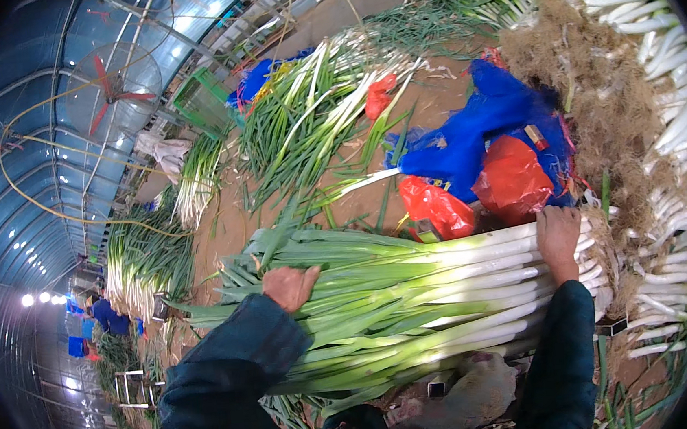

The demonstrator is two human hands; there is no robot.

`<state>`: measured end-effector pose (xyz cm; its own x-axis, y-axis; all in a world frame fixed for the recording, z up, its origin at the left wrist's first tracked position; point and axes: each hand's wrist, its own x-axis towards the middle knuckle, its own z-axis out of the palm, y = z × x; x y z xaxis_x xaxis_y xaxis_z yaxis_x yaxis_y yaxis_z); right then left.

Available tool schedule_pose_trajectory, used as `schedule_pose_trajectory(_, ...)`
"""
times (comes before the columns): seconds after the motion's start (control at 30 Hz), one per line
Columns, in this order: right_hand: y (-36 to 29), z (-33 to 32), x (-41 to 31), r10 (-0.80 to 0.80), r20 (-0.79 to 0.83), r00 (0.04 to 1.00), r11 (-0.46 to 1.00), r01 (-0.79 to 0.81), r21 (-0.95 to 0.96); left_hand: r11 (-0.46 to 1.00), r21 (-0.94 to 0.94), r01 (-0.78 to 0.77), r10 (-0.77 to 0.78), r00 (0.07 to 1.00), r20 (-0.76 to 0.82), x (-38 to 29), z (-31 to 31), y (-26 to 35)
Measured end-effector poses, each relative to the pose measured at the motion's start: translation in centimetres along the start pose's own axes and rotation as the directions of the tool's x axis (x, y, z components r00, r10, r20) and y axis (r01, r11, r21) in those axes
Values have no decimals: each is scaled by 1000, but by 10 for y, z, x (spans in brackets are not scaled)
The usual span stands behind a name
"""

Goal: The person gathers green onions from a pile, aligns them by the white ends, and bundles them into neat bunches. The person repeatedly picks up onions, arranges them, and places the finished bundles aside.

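Observation:
A wide, flat bundle of green onions [412,297] lies across in front of me, green leaves to the left and white stalks with roots to the right. My left hand [290,286] rests on the leafy part, its fingers curled over the upper leaves. Over the white stalks near the root end lies my right hand [559,238], its fingers at the bundle's far edge. Just beyond the bundle are a red plastic bag [438,206], a larger red plastic bag [512,178] and a blue mesh sack [459,137].
More green onions [670,94] are piled along the right, roots inward. Loose onions [309,107] cover the ground ahead, near a green crate [202,101]. A fan [112,97] stands upper left. A person in blue [110,316] is far off at left.

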<state>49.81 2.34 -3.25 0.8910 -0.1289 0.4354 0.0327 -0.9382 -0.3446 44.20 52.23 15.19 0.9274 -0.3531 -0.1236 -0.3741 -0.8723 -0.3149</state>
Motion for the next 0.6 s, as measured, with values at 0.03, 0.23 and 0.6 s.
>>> schedule_pose_trajectory(0.03,1,-1,0,6,14,1000,1000,-6,-11,998,-42,39,-41,999,-34,-11,5,-2)
schedule_pose_trajectory(0.23,4,3,-6,-20,31,999,999,22,-39,982,-170,80,-92,993,-67,-49,1,15)
schedule_pose_trajectory(0.6,6,8,-3,-76,11,997,996,76,-36,978,-166,126,-153,975,-161,-47,42,2)
